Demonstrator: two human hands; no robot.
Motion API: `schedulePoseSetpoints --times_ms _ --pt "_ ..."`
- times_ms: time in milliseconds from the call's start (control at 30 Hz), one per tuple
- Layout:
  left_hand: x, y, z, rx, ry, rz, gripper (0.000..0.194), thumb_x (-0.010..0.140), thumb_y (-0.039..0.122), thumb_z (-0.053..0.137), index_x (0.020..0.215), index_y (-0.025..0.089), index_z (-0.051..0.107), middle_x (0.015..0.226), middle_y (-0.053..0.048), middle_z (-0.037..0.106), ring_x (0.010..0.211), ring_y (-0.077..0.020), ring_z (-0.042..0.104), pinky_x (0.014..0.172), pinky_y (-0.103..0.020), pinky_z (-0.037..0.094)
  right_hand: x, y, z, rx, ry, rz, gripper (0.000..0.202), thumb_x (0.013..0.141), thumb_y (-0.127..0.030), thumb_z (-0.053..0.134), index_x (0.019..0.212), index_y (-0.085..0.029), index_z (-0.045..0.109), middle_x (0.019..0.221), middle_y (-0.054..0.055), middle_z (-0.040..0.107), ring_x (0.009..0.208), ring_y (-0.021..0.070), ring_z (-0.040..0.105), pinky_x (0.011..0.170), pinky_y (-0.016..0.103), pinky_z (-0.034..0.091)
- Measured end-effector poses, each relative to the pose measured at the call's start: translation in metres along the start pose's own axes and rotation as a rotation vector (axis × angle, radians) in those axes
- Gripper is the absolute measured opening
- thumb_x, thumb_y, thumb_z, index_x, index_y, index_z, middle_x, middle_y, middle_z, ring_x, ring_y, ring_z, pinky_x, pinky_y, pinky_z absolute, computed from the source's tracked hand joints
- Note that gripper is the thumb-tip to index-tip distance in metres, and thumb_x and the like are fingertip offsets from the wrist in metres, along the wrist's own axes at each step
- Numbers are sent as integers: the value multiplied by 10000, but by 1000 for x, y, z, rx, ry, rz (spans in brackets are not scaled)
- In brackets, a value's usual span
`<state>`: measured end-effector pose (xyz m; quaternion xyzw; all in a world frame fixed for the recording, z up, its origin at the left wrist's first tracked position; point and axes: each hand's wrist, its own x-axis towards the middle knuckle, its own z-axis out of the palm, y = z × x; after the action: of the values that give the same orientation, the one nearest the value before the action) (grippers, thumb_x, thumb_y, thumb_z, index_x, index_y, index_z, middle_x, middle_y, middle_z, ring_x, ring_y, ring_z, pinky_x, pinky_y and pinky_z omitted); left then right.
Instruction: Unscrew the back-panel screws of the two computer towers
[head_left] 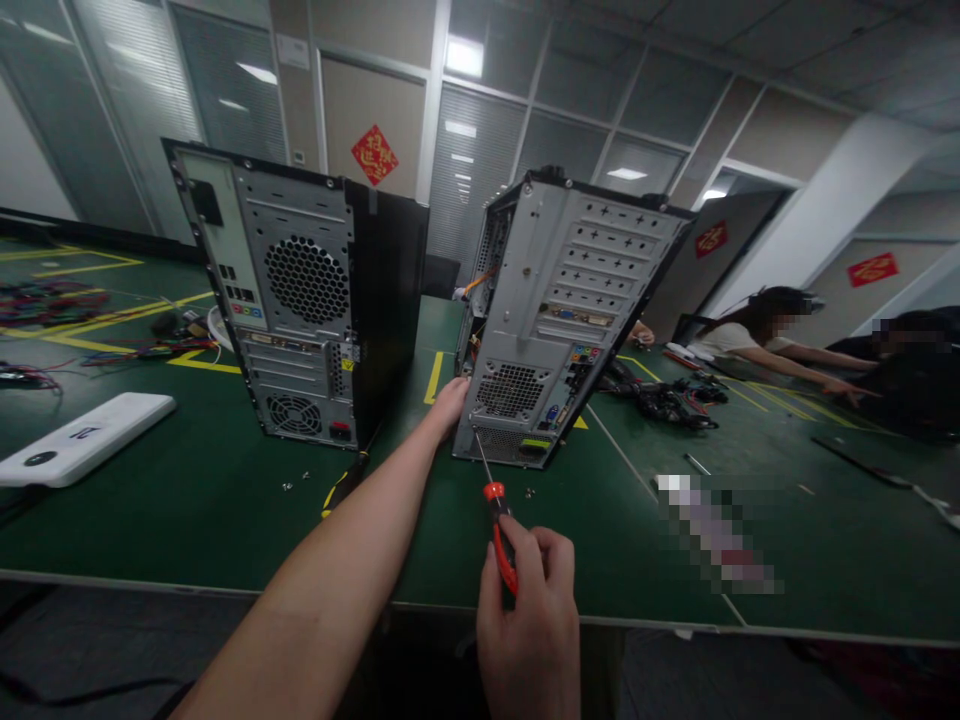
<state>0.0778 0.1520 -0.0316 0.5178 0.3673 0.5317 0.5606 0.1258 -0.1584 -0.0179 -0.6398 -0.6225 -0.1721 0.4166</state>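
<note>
Nearest, the right hand (529, 600) had its grip closed around the red-and-black handle of a screwdriver (494, 491), fingers and thumb pinching it. The shaft pointed up and forward, its tip at the lower left corner of the right computer case's (517, 325) back panel; whether it sat in a screw head was too small to tell. The left forearm reached across the green surface (210, 540) to that case, where the left hand (448, 408) lay against the lower left side; its fingertips were hidden, so the state of that grip could not be told.

On the surface, a pixelated item (712, 530) lay to the right, small screws (530, 492) lay near the foot of the right case, and more loose screws (287, 487) lay in front of the left computer case (390, 300). A yellow-and-black tool (345, 485) lay just beside that case, partly behind the forearm, and a white device (94, 437) lay at the far left.

Both cases stood upright, apart, with their back panels facing the wearer. Farther off were bundled cables (679, 398) on the right and coloured wires (49, 303) on the left. Beyond, a person in a light top (739, 340) stretched out an arm, and a red paper sign (375, 154) hung on the wall.
</note>
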Motion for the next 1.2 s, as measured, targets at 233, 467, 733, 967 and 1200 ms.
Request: schedulePoseSetpoints --times_ms 233,467,733,967,1200 --pt "0 0 2 -45 -5 -40 210 861 397 694 927 204 743 1023 -73 772 1086 -256 700 1029 -406 542 2 -3 -1 12 -58 7 252 1083 -287 493 1279 -194 621 1009 92 635 771 217 710 629 329 593" --pt "-1 -1 3 -36 12 12 171 861 373 682 857 211 738 1010 -67 774 1135 -252 687 1057 -385 532 5 -6 -4 58 -126 173 379 1118 -519 427 1282 -207 567 868 60 782 685 261 774 567 328 546" --pt "-6 6 1 -44 -8 -40 182 863 372 684 915 208 744 1044 -78 778 1135 -262 694 1035 -398 547 2 -7 1 90 -83 268 303 1005 -386 568 1243 -206 512 971 92 739 762 261 762 633 343 574" --pt "-4 4 2 -46 8 -49 202 862 381 697 940 204 756 1050 -81 782 1127 -263 698 1059 -418 537 3 -8 1 87 -50 173 137 1018 -295 522 1139 -231 517 953 57 643 763 222 704 632 324 559" --pt "-3 3 2 -51 -4 -42 221 858 413 709 932 209 750 1026 -76 781 1114 -263 707 1046 -416 549 2 -8 0 150 -138 261 207 1084 -429 484 1120 -238 556 853 39 716 691 228 735 564 303 498"
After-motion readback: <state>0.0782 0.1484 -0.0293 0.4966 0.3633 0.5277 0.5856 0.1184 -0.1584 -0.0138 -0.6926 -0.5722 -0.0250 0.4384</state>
